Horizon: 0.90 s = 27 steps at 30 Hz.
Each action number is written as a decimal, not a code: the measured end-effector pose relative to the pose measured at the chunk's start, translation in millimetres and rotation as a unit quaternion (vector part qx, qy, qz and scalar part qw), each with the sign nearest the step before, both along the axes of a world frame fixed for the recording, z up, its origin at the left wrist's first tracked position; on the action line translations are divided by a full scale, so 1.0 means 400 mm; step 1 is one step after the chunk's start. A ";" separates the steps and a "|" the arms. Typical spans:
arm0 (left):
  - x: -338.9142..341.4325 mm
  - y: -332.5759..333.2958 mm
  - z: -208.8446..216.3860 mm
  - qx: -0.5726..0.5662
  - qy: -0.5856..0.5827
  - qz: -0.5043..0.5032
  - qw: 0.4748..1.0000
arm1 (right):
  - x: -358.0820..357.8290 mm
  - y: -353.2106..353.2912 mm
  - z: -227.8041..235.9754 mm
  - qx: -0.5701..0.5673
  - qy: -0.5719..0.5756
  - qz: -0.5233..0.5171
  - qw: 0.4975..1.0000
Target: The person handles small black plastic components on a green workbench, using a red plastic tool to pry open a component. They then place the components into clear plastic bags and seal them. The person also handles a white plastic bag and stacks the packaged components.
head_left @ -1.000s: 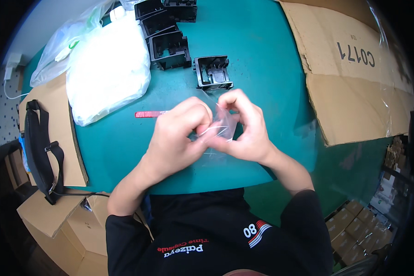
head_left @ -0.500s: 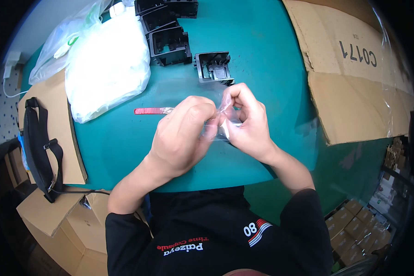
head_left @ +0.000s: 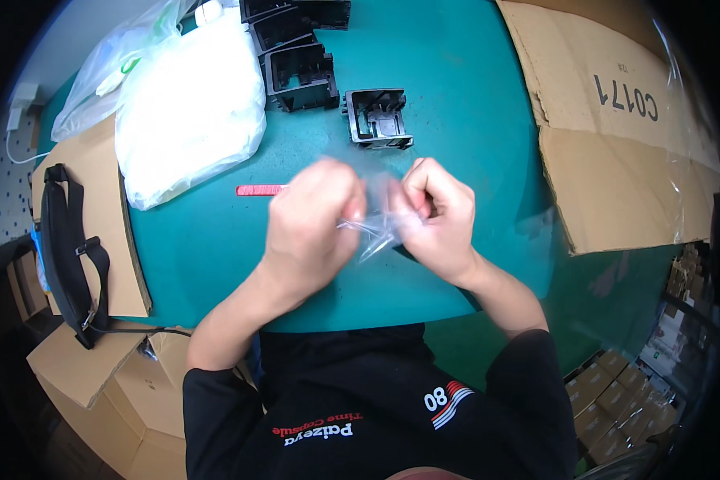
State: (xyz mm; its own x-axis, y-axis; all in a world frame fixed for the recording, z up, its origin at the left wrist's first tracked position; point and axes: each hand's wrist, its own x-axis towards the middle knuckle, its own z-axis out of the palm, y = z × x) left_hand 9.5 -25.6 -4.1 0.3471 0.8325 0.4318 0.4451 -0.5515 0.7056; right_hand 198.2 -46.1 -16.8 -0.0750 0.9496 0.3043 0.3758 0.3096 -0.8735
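Observation:
A clear plastic bag (head_left: pixel 374 234) is stretched between my two hands over the green table. My left hand (head_left: pixel 312 220) is closed on its left side, with the fingers curled and blurred by motion. On the other side my right hand (head_left: pixel 440 216) pinches the bag between thumb and bent fingers. Just beyond the hands stands an open black plastic housing (head_left: pixel 376 120), which neither hand touches. A red strip (head_left: pixel 259 190) lies flat to the left, its right end hidden behind my left hand.
Several more black housings (head_left: pixel 302 76) cluster at the back. A large white plastic bag (head_left: pixel 188 112) lies at the left, near a black waist bag (head_left: pixel 70 256) on cardboard. An open carton (head_left: pixel 624 172) covers the right side of the green table (head_left: pixel 456 88). Another open carton (head_left: pixel 148 400) sits lower left.
My hands have drawn slightly apart, pulling the clear bag between them. The black housing beyond them shows more fully now.

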 end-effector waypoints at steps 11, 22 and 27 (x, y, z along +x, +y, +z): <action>0.034 -0.002 -0.015 -0.018 -0.074 0.050 0.996 | -0.022 0.023 -0.016 0.045 0.084 -0.050 0.994; 0.000 0.038 0.011 -0.020 -0.025 0.033 0.999 | 0.021 0.032 0.018 0.141 -0.130 -0.011 0.981; -0.011 0.082 0.043 0.010 -0.024 -0.068 0.997 | 0.103 0.101 0.061 0.192 -0.169 -0.095 0.962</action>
